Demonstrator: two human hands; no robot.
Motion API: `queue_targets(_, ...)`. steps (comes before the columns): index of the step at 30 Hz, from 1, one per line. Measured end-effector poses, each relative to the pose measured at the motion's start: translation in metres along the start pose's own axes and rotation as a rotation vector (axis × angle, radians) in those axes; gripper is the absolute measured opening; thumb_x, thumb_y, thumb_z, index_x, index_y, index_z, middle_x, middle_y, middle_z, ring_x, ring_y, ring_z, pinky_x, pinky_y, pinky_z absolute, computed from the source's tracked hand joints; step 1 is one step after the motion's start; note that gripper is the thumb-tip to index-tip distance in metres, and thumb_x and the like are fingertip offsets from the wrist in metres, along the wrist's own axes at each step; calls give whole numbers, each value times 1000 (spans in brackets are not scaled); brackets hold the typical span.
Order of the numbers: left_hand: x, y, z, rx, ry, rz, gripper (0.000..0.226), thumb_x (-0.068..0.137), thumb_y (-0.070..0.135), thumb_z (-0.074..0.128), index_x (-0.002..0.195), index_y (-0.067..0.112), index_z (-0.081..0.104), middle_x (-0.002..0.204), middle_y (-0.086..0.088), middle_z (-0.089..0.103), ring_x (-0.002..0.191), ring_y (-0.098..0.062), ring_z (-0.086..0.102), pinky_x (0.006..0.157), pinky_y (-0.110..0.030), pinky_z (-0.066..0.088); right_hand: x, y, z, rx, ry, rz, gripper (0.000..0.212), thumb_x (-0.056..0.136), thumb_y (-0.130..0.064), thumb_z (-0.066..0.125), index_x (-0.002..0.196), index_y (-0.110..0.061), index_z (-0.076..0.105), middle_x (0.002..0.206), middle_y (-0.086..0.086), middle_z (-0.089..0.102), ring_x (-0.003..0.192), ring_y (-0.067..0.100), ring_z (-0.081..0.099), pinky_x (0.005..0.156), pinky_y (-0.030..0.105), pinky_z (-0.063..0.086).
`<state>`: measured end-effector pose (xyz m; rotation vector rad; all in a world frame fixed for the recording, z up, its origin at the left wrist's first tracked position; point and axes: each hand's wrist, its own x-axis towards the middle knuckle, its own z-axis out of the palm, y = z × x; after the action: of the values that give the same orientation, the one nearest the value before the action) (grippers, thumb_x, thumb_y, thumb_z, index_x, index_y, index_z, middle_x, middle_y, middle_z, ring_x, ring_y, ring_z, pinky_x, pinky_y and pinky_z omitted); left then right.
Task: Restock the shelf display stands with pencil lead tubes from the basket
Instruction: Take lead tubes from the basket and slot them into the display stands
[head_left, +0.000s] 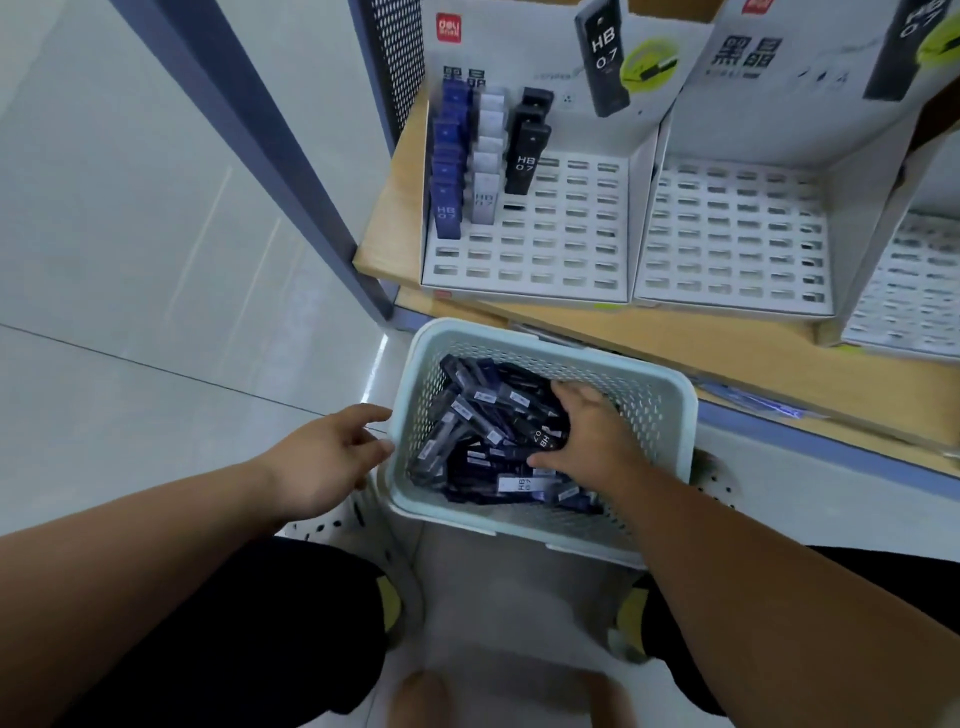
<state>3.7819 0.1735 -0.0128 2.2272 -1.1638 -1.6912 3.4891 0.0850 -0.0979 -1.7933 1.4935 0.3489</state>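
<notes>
my right hand (589, 434) curls round a tube (545, 440) atop the basket (545, 347) pile; my left hand (327, 460), relaxed and empty, sits by its rim. best steady the basket and lift one cleanly.

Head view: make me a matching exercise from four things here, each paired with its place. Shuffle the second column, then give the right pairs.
Things
1. left hand
2. right hand
3. blue tubes
4. black tubes

Places
A. third line from the left in the left display stand
B. inside the basket, on the loose tubes
C. leftmost line in that stand
D. outside the basket, by its left wall

Pairs: 1-D, 2-B, 3-C, 4-A
</notes>
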Motion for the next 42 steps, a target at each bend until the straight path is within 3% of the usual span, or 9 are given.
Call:
queue_targets(3, 9, 10, 7, -50, 13, -12, 29, 97, 44, 55, 122, 30, 52, 105, 5, 67, 82, -18, 66, 67, -31, 48, 3, 4, -1, -117, 4, -16, 122, 66, -62, 86, 162, -20, 23, 164, 5, 29, 147, 29, 28, 122, 41, 27)
queue_targets(7, 26, 22, 24, 9, 80, -12, 33, 102, 45, 43, 118, 19, 56, 103, -8, 66, 94, -28, 61, 87, -39, 50, 5, 2, 6, -119, -50, 20, 132, 61, -73, 82, 161, -14, 20, 160, 9, 26, 146, 33, 27, 121, 44, 29)
queue_targets(11, 27, 25, 38, 18, 159, 22, 29, 105, 39, 37, 112, 14, 50, 91, -8, 61, 77, -19, 55, 64, -30, 40, 12, -5, 7, -199, -80, 82, 120, 64, -84, 72, 153, -12, 36, 150, 15, 37, 138, 35, 36, 115, 44, 36)
queue_targets(18, 27, 21, 41, -53, 175, 56, 26, 105, 38, 38, 108, 15, 49, 86, -8, 58, 73, -20, 52, 63, -29, 41, 15, 0, 4, -92, -205, 57, 113, 60, -76, 81, 151, -24, 39, 153, 7, 44, 139, 32, 41, 112, 45, 40)
queue_targets(26, 28, 20, 44, -73, 198, 66, 27, 105, 37, 39, 113, 14, 50, 93, -12, 62, 82, -24, 56, 76, -36, 45, 17, 0, -2, -24, -289, 14, 95, 66, -59, 88, 141, -23, 43, 134, 6, 57, 108, 26, 58, 85, 36, 49)
queue_targets(29, 28, 20, 44, -67, 205, 74, 27, 105, 37, 38, 112, 14, 49, 91, -12, 61, 77, -22, 54, 73, -34, 45, 17, 0, -6, -43, -319, -12, 101, 69, -62, 85, 149, -19, 40, 143, 8, 54, 118, 29, 57, 89, 34, 46)
queue_targets(34, 28, 20, 44, -58, 203, 80, 29, 105, 37, 38, 112, 12, 49, 94, -16, 62, 79, -25, 55, 77, -38, 47, 10, -6, -11, -117, -420, -14, 122, 68, -63, 85, 161, -14, 23, 162, 8, 37, 142, 31, 43, 112, 38, 41)
queue_targets(37, 27, 21, 43, -59, 201, 78, 30, 105, 37, 38, 115, 12, 49, 97, -17, 62, 85, -29, 58, 78, -38, 47, 8, -9, -10, -139, -425, 6, 121, 58, -58, 93, 156, -17, 34, 151, 7, 51, 130, 30, 54, 105, 40, 48)
queue_targets(42, 27, 20, 43, -62, 200, 76, 30, 105, 37, 38, 117, 12, 49, 97, -17, 63, 89, -33, 60, 80, -40, 48, 4, -12, -11, -147, -443, -31, 88, 66, -45, 92, 137, -16, 49, 110, 4, 64, 95, 24, 62, 83, 38, 56)
